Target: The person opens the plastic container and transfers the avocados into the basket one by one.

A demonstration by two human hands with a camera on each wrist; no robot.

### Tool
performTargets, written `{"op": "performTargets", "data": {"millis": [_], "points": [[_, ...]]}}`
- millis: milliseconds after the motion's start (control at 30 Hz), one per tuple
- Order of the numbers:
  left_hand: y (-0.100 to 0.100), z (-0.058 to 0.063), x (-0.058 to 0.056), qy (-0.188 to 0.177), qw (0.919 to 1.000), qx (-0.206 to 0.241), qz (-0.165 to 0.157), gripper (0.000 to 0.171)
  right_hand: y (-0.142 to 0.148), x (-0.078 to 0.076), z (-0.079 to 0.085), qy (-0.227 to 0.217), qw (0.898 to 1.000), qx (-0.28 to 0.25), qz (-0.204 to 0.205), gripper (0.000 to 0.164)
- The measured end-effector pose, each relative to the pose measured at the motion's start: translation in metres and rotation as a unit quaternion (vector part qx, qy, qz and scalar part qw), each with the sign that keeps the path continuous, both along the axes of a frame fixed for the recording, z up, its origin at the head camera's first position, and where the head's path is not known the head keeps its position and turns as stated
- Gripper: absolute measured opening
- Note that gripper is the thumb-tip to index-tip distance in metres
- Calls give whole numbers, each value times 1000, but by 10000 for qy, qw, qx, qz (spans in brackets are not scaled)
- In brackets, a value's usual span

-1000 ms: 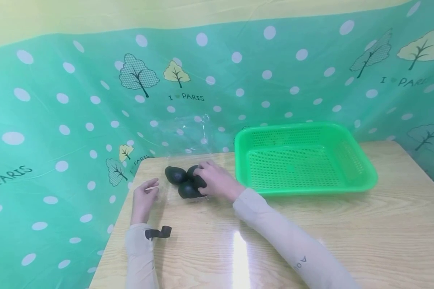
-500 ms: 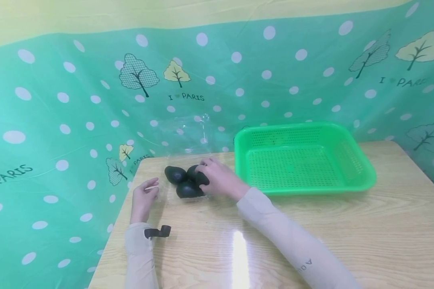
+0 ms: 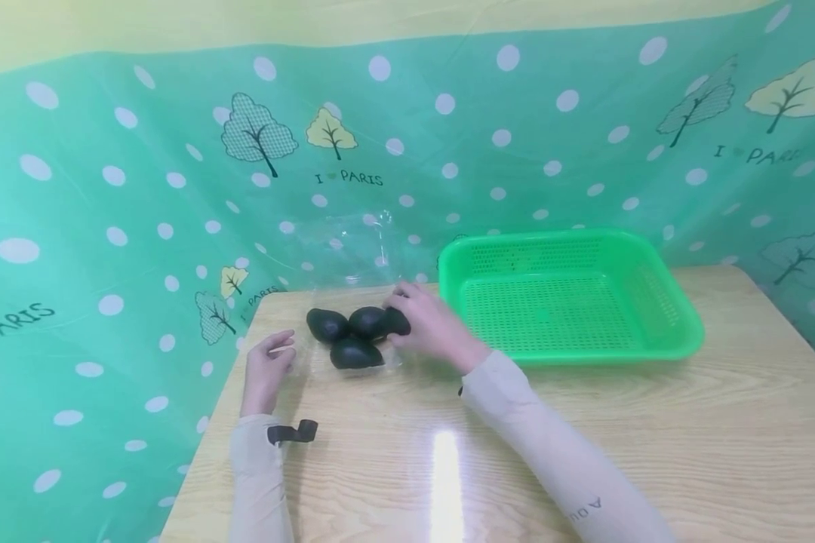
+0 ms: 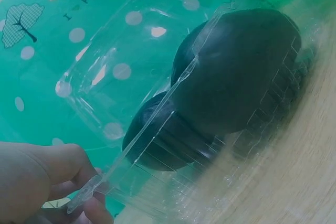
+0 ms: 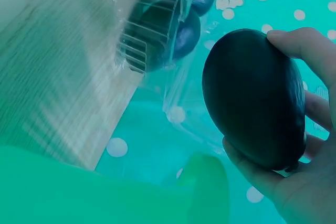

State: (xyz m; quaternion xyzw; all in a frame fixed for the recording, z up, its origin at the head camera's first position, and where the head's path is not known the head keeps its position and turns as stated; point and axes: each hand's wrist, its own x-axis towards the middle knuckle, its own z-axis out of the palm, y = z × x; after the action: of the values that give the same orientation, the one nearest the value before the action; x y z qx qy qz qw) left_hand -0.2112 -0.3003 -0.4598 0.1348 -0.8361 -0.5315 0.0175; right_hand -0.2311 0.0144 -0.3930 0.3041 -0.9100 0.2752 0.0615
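Observation:
In the head view, a clear plastic clamshell box [image 3: 389, 360] stands on the table with its lid [image 3: 353, 249] tipped up behind it. Three dark avocados [image 3: 327, 326] lie in it. My left hand [image 3: 265, 377] pinches the box's edge at its left side, as the left wrist view shows at the rim [image 4: 89, 190]. My right hand [image 3: 438, 328] grips another dark avocado [image 5: 254, 98] between thumb and fingers, at the box's right edge. In the right wrist view this avocado is apart from those in the box.
A green plastic basket [image 3: 686, 332] with perforated walls stands right of the box, close to my right hand. The wooden table [image 3: 550, 422] ends at a back edge against a green dotted curtain [image 3: 143, 302]. Its left edge lies beyond my left hand.
My right hand has drawn its avocado up and to the right, away from the other avocados, which show more fully. The left hand stays at the box's edge.

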Motion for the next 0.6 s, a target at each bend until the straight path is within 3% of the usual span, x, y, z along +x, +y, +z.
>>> {"op": "performTargets", "data": {"millis": [600], "points": [[-2, -4, -3, 11, 10000, 75, 2, 52, 28, 5, 4, 176, 9980, -505, -331, 46]]}}
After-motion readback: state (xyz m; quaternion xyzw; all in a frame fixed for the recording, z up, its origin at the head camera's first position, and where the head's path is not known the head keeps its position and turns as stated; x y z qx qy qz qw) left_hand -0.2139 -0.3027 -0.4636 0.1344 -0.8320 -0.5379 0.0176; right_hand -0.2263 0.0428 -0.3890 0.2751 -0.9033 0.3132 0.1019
